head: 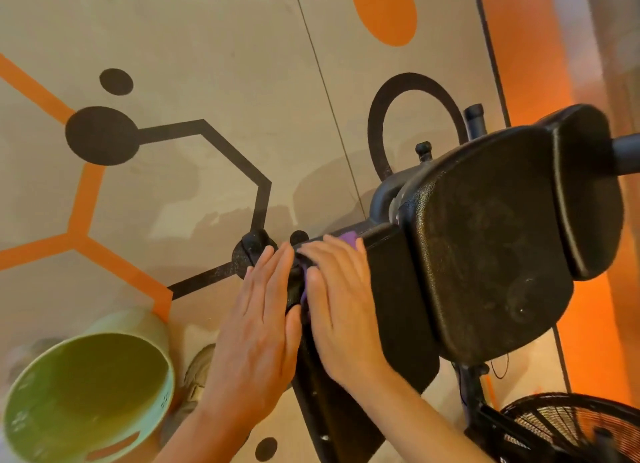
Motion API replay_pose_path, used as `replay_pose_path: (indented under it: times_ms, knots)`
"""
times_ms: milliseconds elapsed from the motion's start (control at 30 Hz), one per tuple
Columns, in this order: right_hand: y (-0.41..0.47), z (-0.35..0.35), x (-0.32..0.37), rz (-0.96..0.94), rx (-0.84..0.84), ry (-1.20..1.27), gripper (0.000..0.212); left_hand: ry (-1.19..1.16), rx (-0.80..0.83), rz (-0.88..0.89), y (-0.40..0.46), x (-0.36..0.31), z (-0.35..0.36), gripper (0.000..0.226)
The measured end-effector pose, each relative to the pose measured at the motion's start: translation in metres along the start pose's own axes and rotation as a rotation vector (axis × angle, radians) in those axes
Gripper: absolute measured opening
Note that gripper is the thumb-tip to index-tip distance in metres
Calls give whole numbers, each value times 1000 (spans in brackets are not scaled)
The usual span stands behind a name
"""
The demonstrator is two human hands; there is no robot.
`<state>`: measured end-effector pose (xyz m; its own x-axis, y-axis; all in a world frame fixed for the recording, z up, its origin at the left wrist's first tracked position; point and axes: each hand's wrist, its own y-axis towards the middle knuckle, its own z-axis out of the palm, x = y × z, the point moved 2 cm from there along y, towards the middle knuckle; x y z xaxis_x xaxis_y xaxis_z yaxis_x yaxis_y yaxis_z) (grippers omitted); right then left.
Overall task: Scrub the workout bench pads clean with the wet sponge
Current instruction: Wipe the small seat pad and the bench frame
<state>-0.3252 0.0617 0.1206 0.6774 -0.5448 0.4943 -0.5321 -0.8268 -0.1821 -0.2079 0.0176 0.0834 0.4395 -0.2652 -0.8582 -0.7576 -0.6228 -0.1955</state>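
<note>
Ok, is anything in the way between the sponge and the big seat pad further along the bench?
Nothing visible. The purple sponge sits under the right hand on the narrow pad, which runs uninterrupted to the big seat pad. The left hand rests on the opposite side.

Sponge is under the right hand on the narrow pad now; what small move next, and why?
Probably slide the right hand and purple sponge along the narrow pad toward the wide seat pad; that stretch lies uncovered, while the left hand steadies the end.

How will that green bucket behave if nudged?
The green bucket is probably light thin plastic, so it would slide easily on the smooth floor. Its tall, open shape suggests tipping if pushed near the rim. Whether it holds water is unclear.
</note>
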Motion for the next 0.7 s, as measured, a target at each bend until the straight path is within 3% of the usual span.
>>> replay_pose_path:
  times_ms: [100,233,267,367,433,500,633,700]
  knots:
    - [21,-19,-27,-112,113,-108,39,13,-4,-1,0,-1,-1,58]
    - [54,-39,-69,276,-61,-114,42,-14,-24,8,1,-6,-3,58]
    - [47,-29,-60,284,-104,-94,38,-31,-15,0,1,-5,-3,58]
    - [10,0,-8,35,-54,-96,25,-72,24,-13,-1,-2,-3,59]
    - [3,-2,7,-96,85,-55,31,-95,31,0,-7,0,-5,59]
    - [18,-12,-19,-134,139,-162,37,-129,30,9,-16,2,-10,57]
    - [39,-29,-52,240,-98,-105,37,-171,31,2,-26,2,-14,57]
    - [21,-6,-16,190,-130,-125,31,-204,19,-16,-26,0,-13,57]
